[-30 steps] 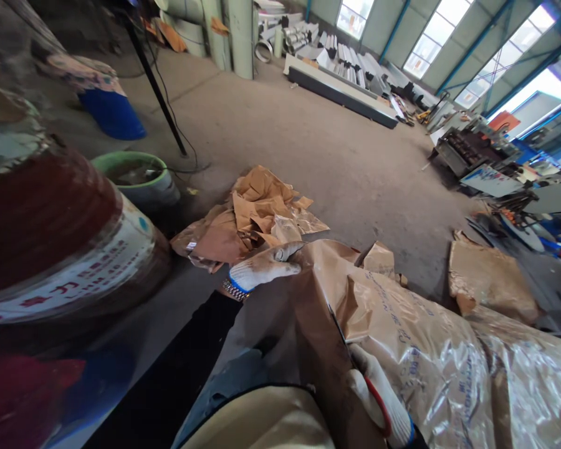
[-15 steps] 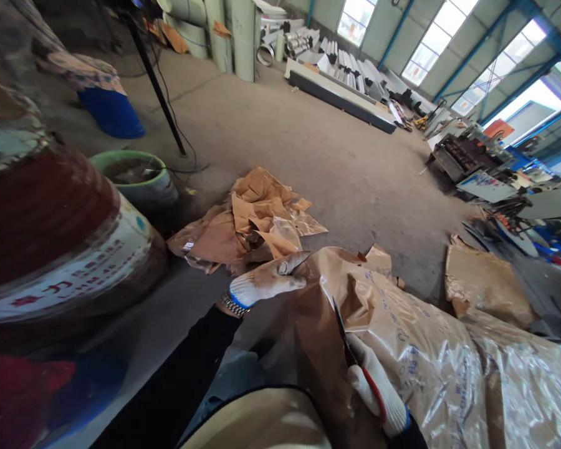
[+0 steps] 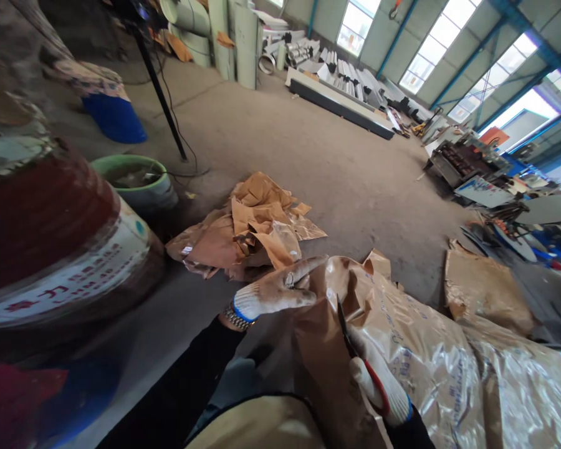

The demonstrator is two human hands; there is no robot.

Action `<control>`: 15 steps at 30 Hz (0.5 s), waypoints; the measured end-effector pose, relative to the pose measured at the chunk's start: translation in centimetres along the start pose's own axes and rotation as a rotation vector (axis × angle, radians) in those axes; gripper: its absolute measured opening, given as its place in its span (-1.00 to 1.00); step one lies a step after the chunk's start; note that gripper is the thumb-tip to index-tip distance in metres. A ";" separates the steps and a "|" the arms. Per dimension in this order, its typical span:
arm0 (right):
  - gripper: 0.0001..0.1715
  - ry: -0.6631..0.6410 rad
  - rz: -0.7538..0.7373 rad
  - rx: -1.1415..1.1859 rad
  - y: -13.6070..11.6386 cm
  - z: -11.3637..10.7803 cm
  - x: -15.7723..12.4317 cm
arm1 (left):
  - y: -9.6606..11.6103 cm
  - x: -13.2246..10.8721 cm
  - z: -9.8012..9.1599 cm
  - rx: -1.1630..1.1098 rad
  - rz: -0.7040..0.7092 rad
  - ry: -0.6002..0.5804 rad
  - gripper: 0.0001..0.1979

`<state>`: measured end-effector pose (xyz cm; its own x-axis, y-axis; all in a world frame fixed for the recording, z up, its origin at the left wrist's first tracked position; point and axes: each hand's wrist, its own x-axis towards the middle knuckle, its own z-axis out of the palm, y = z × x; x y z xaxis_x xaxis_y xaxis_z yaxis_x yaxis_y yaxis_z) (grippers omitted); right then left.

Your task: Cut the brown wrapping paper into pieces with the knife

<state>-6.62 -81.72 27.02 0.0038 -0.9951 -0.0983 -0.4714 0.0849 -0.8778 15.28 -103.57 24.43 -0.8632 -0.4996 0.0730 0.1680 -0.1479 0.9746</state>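
The left hand (image 3: 273, 292), in a soiled white knit glove, is pinched shut on the raised edge of the wrapping paper (image 3: 430, 362), thumb on top and fingers folded under the flap. The right hand (image 3: 378, 386), gloved the same, is closed round the red handles of the scissors (image 3: 350, 340); the blades point toward 12 o'clock and their tips meet the paper just beside the left hand's pinch. How far apart the blades stand cannot be told.

The wrapping paper is brown kraft with a glossy plastic-like facing and blue print. It lies draped over a bulky load at 5 o'clock of the view, reaching the lower right edge. What lies under it is hidden.

Judgement on handling: the sheet appears light, limp and creased, and it will likely sag and fold unless held taut. The shiny face looks slippery, so a pinch at a folded edge, as the left hand has it, should hold better than a flat palm. It probably tears readily along a started cut.

At 11 o'clock of the left hand lies a heap of torn paper scraps (image 3: 247, 231) on the floor (image 3: 336, 162). A green-rimmed bucket (image 3: 138, 181) stands farther out at 10 o'clock.
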 end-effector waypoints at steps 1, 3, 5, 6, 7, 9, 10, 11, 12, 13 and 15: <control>-0.17 0.009 -0.003 0.006 -0.1 0.0 0.1 | -0.1 0.2 0.2 -0.020 -0.016 -0.014 -0.12; -0.15 0.020 0.023 0.082 -0.5 0.2 0.4 | -0.1 0.4 0.6 -0.057 -0.029 -0.035 -0.11; -0.13 0.029 0.070 0.152 -1.2 0.4 0.5 | -0.2 0.6 0.7 -0.094 -0.015 -0.036 -0.08; -0.12 0.025 0.088 0.163 -1.5 0.4 0.6 | -0.2 0.6 0.7 -0.109 -0.006 -0.032 -0.07; -0.10 0.012 0.095 0.162 -1.9 0.4 0.8 | -0.2 0.6 0.7 -0.122 0.001 -0.030 -0.06; -0.07 -0.020 0.082 0.130 -2.4 0.0 1.1 | -0.3 0.6 0.8 -0.129 -0.013 -0.040 -0.04; -0.05 -0.031 0.061 0.114 -2.6 -0.3 1.3 | -0.4 0.6 0.9 -0.124 -0.034 -0.056 -0.03; -0.03 -0.037 0.039 0.105 -2.6 -0.6 1.5 | -0.5 0.6 1.0 -0.118 -0.060 -0.076 -0.02; -0.02 -0.045 0.026 0.099 -2.6 -0.8 1.8 | -0.6 0.7 1.2 -0.123 -0.081 -0.094 0.00; -0.01 -0.051 0.027 0.094 -2.4 -1.0 1.9 | -0.7 0.8 1.4 -0.142 -0.095 -0.111 0.02; 0.03 -0.045 0.052 0.083 -1.8 -1.2 2.1 | -0.9 1.1 1.9 -0.216 -0.085 -0.128 0.04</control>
<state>-6.82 -84.05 28.90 0.0212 -0.9862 -0.1642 -0.3971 0.1425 -0.9066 13.33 -102.37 24.07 -0.9296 -0.3673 0.0322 0.1778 -0.3701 0.9118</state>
